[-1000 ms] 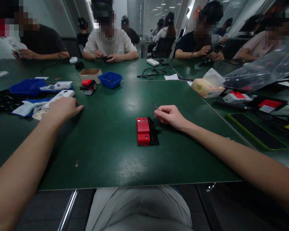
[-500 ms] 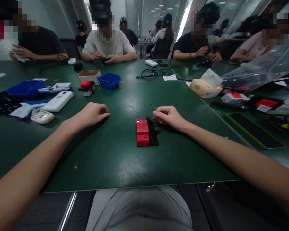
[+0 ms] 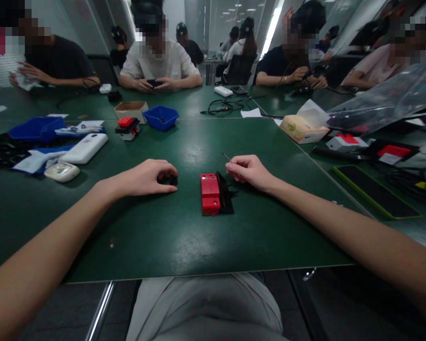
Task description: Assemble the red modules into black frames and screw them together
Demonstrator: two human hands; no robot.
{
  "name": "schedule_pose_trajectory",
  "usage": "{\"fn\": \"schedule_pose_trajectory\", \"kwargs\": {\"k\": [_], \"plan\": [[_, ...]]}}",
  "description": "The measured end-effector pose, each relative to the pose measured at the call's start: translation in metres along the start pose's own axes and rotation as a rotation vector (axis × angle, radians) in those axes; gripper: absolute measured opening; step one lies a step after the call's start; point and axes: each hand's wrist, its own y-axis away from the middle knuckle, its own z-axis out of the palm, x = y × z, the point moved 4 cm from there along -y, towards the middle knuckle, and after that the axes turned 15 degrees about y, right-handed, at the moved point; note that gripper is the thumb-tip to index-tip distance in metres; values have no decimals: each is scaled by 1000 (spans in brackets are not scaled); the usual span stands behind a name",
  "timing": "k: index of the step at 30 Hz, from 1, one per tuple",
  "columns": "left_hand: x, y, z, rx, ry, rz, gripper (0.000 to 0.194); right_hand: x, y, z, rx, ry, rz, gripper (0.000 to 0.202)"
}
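Observation:
On the green table in front of me lies a red plastic block with a small screw near its front end. A black flap-like piece stands tilted along its right side. My left hand is left of the block, apart from it, with thumb and fingers spread; the space between them is dark, partly in shadow. My right hand, just beyond the block on the right, pinches a thin metal rod; its tip points up and left. Most of the rod is hidden in my fingers.
Left on the table are a white power bank, an oval white case and blue trays. A red-and-white device stands farther back. Right are a tissue pack and a green-edged phone. Several people sit opposite.
My left hand has moved right, closer to the red block, and its fingers have spread wider. My right hand with the rod stays nearly still.

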Motion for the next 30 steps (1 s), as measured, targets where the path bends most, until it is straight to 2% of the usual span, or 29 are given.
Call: {"fn": "schedule_pose_trajectory", "kwargs": {"k": [8,11,14,16,19,24,30], "plan": [[25,-5,28,-2,78,152,39,8,-2,0,-41,101,68,34],[28,-7,35,17,69,171,47,7,0,-4,-16,208,29,32],[27,-7,36,63,52,148,64,4,2,-8,-29,341,1,25],[26,-6,35,84,31,145,68,-1,5,-12,-8,473,-71,20],[25,-6,34,93,10,168,63,-12,11,-15,11,631,-211,19],[24,-7,35,92,-29,210,50,-21,22,-9,-43,799,-313,21],[26,-6,36,94,-47,205,46,-21,21,-5,-48,818,-344,18]]}}
